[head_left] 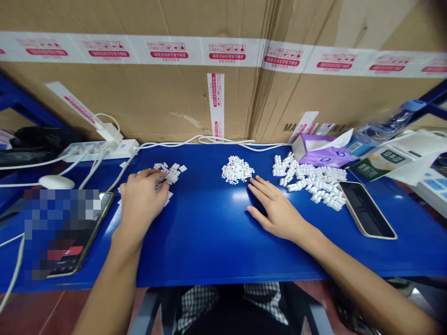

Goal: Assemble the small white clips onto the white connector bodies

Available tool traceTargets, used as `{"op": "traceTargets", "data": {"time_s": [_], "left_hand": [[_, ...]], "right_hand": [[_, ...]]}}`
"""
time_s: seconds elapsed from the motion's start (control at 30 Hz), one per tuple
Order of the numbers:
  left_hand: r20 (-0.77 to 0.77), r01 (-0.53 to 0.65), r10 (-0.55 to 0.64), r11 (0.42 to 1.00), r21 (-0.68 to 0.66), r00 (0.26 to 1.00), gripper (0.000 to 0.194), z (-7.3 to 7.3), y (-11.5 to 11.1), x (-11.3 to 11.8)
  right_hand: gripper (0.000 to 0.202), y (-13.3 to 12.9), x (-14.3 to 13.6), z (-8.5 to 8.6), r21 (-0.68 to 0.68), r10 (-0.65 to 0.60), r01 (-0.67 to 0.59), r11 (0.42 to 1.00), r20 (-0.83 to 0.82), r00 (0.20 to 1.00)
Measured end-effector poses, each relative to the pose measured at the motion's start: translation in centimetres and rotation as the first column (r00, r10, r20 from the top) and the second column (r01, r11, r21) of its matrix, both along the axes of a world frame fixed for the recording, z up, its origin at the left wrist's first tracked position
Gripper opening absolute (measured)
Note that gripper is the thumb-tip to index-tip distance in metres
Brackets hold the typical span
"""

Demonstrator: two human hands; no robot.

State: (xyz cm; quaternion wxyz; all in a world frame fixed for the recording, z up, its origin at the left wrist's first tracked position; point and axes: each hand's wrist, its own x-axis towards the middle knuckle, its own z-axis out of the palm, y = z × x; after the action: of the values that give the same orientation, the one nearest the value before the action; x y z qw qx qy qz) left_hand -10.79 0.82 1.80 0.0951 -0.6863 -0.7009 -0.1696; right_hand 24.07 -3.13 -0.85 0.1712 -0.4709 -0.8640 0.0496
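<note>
My left hand (145,195) rests over a pile of flat white pieces (172,173) at the left of the blue table (209,232). Its fingers curl down onto them, and whether a piece is held is hidden. My right hand (275,207) lies palm down with its fingers spread, holding nothing. Its fingertips are beside a mound of small white pieces (237,170) in the middle. Behind and right of that hand lie larger white ribbed pieces (323,181), many joined in rows.
A phone (366,209) lies at the right, another phone (87,232) at the left. Along the back are a power strip (125,149), white cables, a purple tissue box (319,151), a plastic bottle (384,123) and an opened carton (387,160). Cardboard (157,102) stands behind.
</note>
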Motion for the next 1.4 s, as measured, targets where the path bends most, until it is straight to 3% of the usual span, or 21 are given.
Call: {"op": "traceTargets", "data": {"time_s": [0.23,0.5,0.73,0.97,1.13,1.27,1.4], "left_hand": [[-0.027,0.041,-0.043,0.998,-0.050,0.999,0.034,0.0,0.0,1.2],[0.021,0.053,-0.054,0.998,0.022,0.998,0.030,-0.2,0.1,0.9],[0.089,0.141,-0.139,0.990,-0.012,0.986,0.035,-0.5,0.4,0.3],[0.039,0.094,-0.091,0.994,-0.063,0.995,0.033,-0.5,0.2,0.2],[0.087,0.109,-0.111,0.994,0.022,0.990,0.032,-0.4,0.2,0.5],[0.161,0.219,-0.232,0.971,0.095,0.959,0.029,-0.1,-0.1,2.4],[0.232,0.389,-0.379,0.921,0.001,0.896,0.022,0.0,-0.6,5.3]], "right_hand": [[0.057,0.0,0.1,-0.1,0.005,-0.002,0.002,1.000,-0.052,0.999],[0.055,-0.1,0.3,-0.2,0.023,0.009,-0.008,1.000,-0.055,0.998],[0.054,-0.1,0.5,-0.4,0.029,0.010,-0.009,1.000,-0.067,0.998],[0.050,0.0,0.6,-0.4,0.022,0.010,-0.009,1.000,-0.058,0.998],[0.048,-0.1,0.7,-0.5,0.020,0.015,-0.014,1.000,-0.067,0.998],[0.047,-0.1,0.7,-0.5,0.019,0.023,-0.022,1.000,-0.078,0.997],[0.047,0.0,0.7,-0.4,0.014,0.029,-0.028,1.000,-0.088,0.996]]}}
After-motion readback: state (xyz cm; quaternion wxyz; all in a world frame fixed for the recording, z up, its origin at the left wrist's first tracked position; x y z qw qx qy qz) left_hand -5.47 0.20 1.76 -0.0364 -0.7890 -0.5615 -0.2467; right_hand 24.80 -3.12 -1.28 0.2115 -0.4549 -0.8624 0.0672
